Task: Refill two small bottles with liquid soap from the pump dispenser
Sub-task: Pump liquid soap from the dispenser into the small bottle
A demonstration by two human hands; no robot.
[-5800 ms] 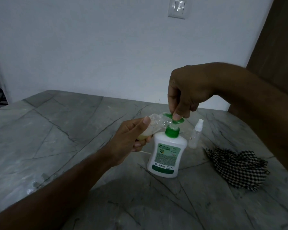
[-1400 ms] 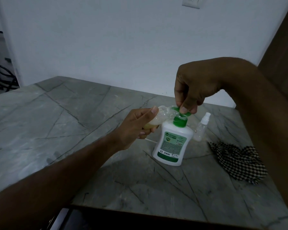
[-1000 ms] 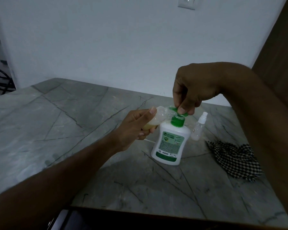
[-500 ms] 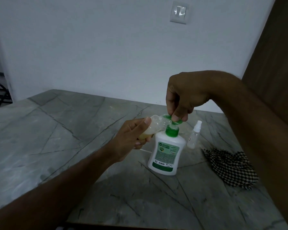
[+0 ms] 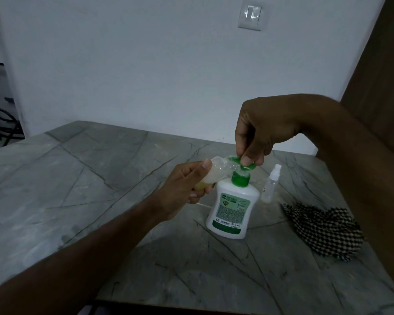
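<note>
A white pump dispenser (image 5: pixel 233 208) with a green collar and green pump head stands on the grey marble table (image 5: pixel 96 178). My right hand (image 5: pixel 259 133) is above it, fingertips pressing on the green pump head (image 5: pixel 246 165). My left hand (image 5: pixel 182 187) grips a small clear bottle (image 5: pixel 216 171), tilted on its side, its mouth at the pump's spout. Pale yellowish soap lies in its lower part. A second small clear bottle with a white spray top (image 5: pixel 271 184) stands upright just right of the dispenser, untouched.
A crumpled black-and-white checked cloth (image 5: pixel 323 230) lies on the table to the right. A white wall with a light switch (image 5: pixel 250 17) is behind, a brown door (image 5: pixel 378 71) at right. The table's near edge runs along the bottom.
Both hands stay on the bottle and the pump head. The view has tilted up and down, and the pump head looks slightly raised compared with a second ago.
</note>
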